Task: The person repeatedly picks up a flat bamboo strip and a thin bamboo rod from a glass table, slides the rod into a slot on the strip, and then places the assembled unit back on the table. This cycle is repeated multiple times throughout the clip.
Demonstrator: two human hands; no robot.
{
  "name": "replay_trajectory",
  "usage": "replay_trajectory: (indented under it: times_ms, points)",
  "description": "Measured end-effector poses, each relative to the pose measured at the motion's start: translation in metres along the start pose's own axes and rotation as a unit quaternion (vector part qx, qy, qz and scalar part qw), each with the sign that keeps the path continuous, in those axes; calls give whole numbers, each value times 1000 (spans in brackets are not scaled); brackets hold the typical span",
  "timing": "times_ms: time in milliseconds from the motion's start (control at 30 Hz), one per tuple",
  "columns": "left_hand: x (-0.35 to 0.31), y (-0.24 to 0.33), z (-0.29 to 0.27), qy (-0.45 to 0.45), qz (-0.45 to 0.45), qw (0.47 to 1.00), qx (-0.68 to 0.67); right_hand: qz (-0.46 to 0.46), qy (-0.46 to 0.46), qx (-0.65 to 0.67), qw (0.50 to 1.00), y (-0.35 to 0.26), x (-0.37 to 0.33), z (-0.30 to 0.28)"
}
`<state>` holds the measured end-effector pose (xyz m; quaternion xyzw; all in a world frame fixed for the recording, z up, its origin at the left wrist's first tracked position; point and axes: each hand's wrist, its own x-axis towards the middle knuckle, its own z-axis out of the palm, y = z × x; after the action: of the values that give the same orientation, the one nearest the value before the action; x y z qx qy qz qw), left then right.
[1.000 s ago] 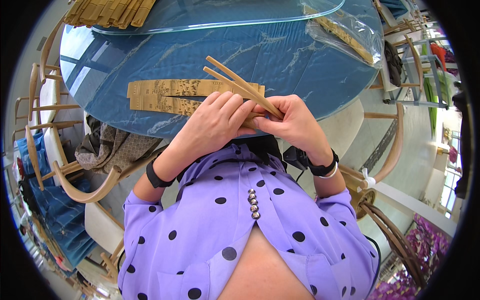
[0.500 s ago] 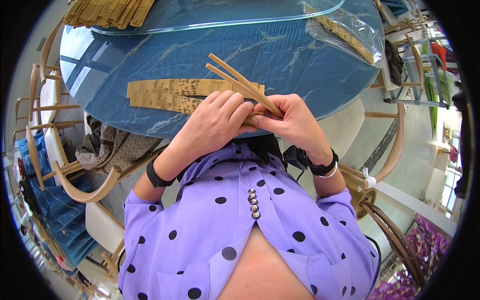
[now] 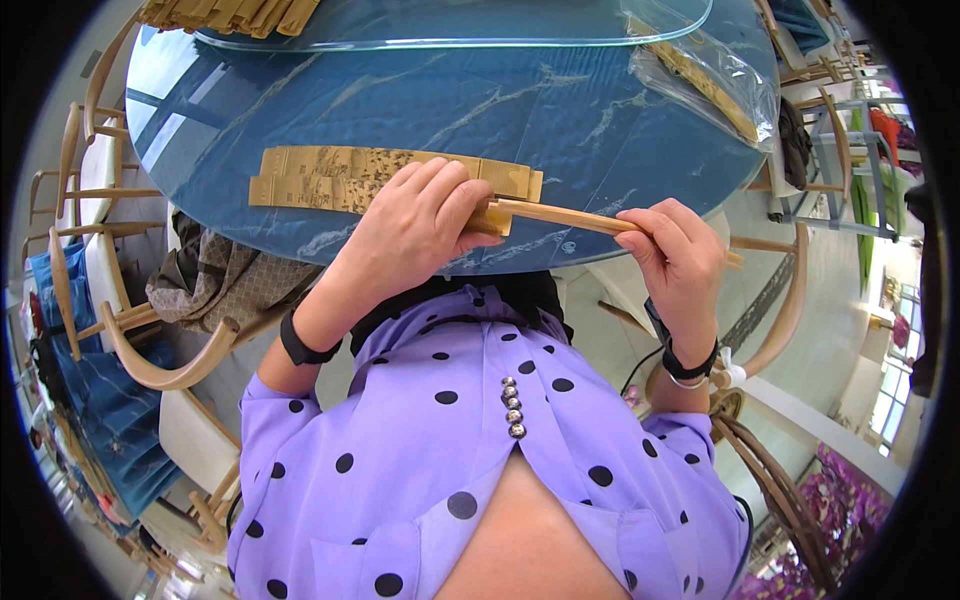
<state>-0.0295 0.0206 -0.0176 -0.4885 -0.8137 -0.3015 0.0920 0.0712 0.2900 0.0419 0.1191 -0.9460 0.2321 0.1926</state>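
A pair of pale wooden chopsticks [image 3: 565, 215] lies level between my hands. My right hand [image 3: 682, 255] pinches them near one end, and short ends show past its fingers. My left hand [image 3: 420, 225] is closed on a brown paper chopstick sleeve [image 3: 492, 222], mostly hidden under the fingers. The other ends of the chopsticks meet that sleeve's edge; I cannot tell how far inside they are. Behind my left hand, flat printed brown sleeves [image 3: 315, 180] lie overlapped on the blue marbled table [image 3: 400, 105].
A pile of brown sleeves [image 3: 235, 14] sits at the far left by the glass turntable's edge [image 3: 450, 43]. At the far right lies a clear plastic bag [image 3: 700, 80] with brown sleeves inside. Wooden chairs [image 3: 175, 370] and a patterned brown cloth item [image 3: 225, 285] are to my left.
My right hand has moved right and slightly down. The chopsticks have swung from a slant pointing up and left to nearly level, their ends now at the sleeve in my left hand.
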Motion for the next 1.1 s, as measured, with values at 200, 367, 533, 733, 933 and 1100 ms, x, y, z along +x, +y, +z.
replay_trajectory:
  times_ms: [200,367,533,733,933,1100]
  points:
    - [-3,-3,-2,14,-7,1000,4,-33,-16,-46,998,-1,-7,-3]
    - [-2,-2,-5,12,-1,1000,27,-23,-54,-55,997,-1,-6,-5]
    - [-4,-1,-4,6,-6,1000,28,-44,-38,-58,997,-2,-4,-4]
    - [-3,-1,-3,8,2,999,33,-51,-46,-55,996,-4,-3,-3]
    - [-2,0,-2,5,3,999,35,-55,-67,-48,995,-5,-3,2]
    - [1,0,-2,12,17,998,65,-44,-59,-57,996,-5,-4,8]
